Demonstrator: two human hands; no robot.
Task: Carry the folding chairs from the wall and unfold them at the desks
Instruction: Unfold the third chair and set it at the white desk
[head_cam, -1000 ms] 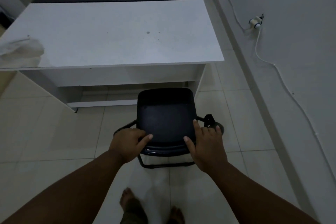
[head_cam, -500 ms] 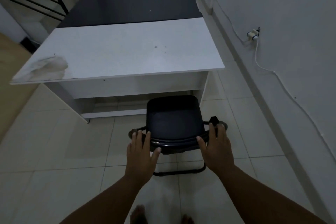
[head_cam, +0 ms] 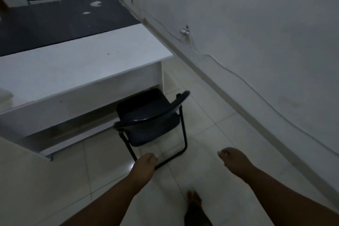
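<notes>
The folding chair (head_cam: 148,121) stood unfolded, its seat tucked at the white desk (head_cam: 82,68) edge. Our left hand (head_cam: 145,166) and right hand (head_cam: 235,161) hung clear of it, fingers loosely curled, holding nothing. We judged it best to check the frame sat flat and square before fetching another.

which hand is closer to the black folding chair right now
Left. The left hand hangs by the lower frame of the black folding chair, at its back. The right hand is further off to the chair's right, clear of it. Neither holds it.
</notes>
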